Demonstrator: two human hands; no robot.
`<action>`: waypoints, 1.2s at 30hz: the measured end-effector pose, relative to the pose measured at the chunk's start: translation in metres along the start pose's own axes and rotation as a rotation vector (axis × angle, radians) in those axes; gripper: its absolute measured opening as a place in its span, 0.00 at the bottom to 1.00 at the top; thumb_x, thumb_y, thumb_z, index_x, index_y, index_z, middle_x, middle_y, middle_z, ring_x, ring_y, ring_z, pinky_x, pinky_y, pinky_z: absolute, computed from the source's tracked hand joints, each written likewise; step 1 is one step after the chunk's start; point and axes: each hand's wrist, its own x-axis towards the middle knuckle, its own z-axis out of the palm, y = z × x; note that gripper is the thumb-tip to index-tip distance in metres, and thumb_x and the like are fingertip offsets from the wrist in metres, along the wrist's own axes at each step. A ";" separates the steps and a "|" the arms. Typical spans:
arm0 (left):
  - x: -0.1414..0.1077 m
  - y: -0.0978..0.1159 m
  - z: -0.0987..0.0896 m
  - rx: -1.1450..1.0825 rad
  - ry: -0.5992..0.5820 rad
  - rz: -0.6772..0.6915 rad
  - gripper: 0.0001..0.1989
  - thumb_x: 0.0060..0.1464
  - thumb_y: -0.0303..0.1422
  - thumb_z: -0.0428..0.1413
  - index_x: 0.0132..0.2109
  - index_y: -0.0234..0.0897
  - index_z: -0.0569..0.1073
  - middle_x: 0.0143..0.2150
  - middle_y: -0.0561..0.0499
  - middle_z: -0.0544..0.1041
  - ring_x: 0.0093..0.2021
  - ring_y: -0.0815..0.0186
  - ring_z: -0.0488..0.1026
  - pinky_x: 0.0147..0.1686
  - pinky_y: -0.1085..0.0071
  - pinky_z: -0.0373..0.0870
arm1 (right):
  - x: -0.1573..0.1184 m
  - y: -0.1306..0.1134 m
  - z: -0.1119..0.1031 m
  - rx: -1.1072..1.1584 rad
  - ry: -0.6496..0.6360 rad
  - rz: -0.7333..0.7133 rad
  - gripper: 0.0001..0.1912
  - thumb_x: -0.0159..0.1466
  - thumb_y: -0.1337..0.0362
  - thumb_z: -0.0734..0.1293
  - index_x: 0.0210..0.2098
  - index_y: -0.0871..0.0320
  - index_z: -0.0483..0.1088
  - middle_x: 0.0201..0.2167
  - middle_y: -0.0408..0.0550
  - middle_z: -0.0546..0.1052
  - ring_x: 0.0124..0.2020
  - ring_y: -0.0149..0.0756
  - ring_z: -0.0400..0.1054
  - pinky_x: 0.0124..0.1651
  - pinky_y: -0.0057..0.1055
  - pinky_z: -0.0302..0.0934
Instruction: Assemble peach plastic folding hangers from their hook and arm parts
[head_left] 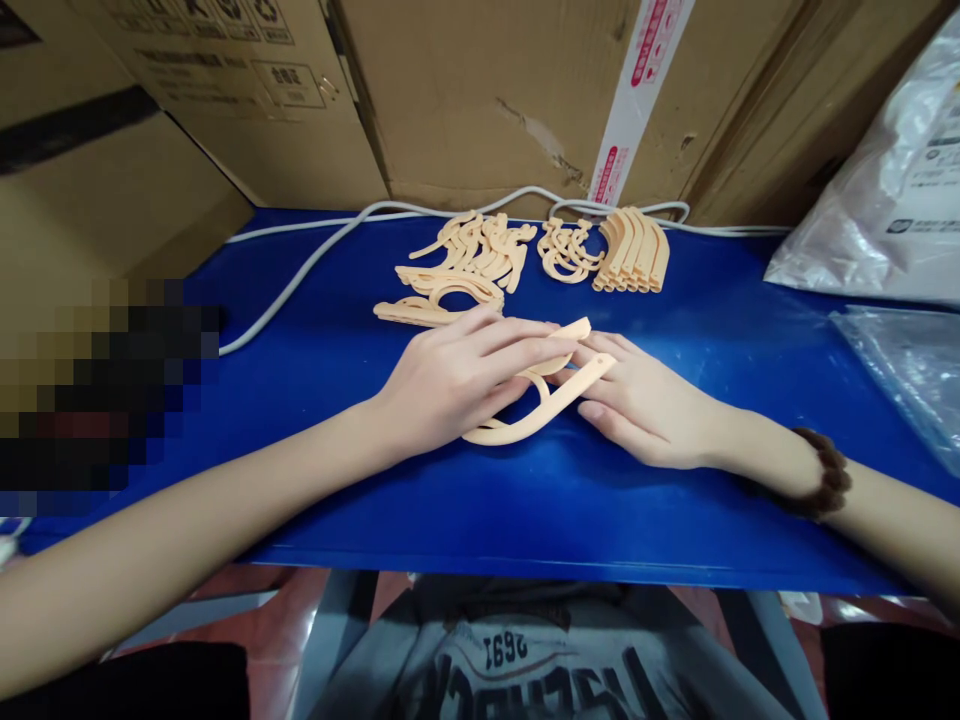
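Observation:
Beige plastic hanger parts [551, 405] lie between my two hands over the blue table, with curved arms and a rounded inner loop showing. My left hand [442, 380] is closed over them from above, its fingers reaching across the upper arm. At their right ends, the fingers of my right hand [649, 400] are curled around and partly behind the arms, its thumb lower down. Its fingertips are partly hidden. Just beyond my left hand is a stack of joined hangers [420, 308]. Behind lie loose curved pieces [484, 245], small hooks [566, 250] and a row of nested arms [634, 250].
A white cable [315, 262] runs along the back of the blue table [675, 530]. Cardboard boxes [480, 110] stand behind and at the left. A white plastic package [877, 200] and a clear bag [900, 360] lie at the right. A blurred-out dark patch covers the left side.

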 end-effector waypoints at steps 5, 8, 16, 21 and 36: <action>-0.001 -0.001 0.005 0.017 -0.007 -0.013 0.18 0.66 0.32 0.53 0.60 0.38 0.70 0.57 0.48 0.76 0.52 0.62 0.75 0.55 0.64 0.70 | 0.002 -0.001 0.001 -0.125 0.020 0.048 0.22 0.71 0.54 0.57 0.55 0.64 0.69 0.54 0.61 0.72 0.56 0.50 0.62 0.57 0.48 0.57; -0.001 -0.002 0.006 0.014 -0.009 -0.019 0.19 0.66 0.35 0.52 0.61 0.38 0.70 0.55 0.48 0.77 0.51 0.61 0.75 0.54 0.64 0.70 | 0.003 0.000 0.000 -0.171 0.063 0.086 0.19 0.71 0.57 0.58 0.51 0.63 0.72 0.47 0.58 0.75 0.47 0.46 0.65 0.48 0.43 0.61; 0.004 -0.002 0.011 -0.029 -0.040 -0.036 0.19 0.67 0.37 0.51 0.61 0.38 0.69 0.54 0.47 0.78 0.50 0.63 0.75 0.50 0.67 0.70 | 0.005 0.004 0.006 -0.189 0.114 0.187 0.17 0.70 0.54 0.60 0.44 0.59 0.75 0.42 0.57 0.74 0.40 0.45 0.65 0.40 0.40 0.59; 0.007 -0.002 0.012 -0.040 -0.080 -0.070 0.19 0.68 0.36 0.50 0.62 0.39 0.68 0.54 0.47 0.78 0.49 0.64 0.74 0.49 0.67 0.69 | 0.004 0.004 0.005 -0.080 0.124 0.230 0.13 0.69 0.58 0.61 0.43 0.57 0.74 0.43 0.54 0.76 0.42 0.45 0.66 0.43 0.41 0.60; 0.012 -0.005 0.010 -0.016 -0.180 -0.146 0.19 0.67 0.37 0.51 0.63 0.40 0.68 0.51 0.48 0.78 0.48 0.63 0.74 0.43 0.70 0.69 | -0.006 0.018 -0.017 0.843 0.667 0.786 0.04 0.64 0.59 0.66 0.37 0.52 0.68 0.34 0.44 0.76 0.36 0.37 0.72 0.44 0.37 0.68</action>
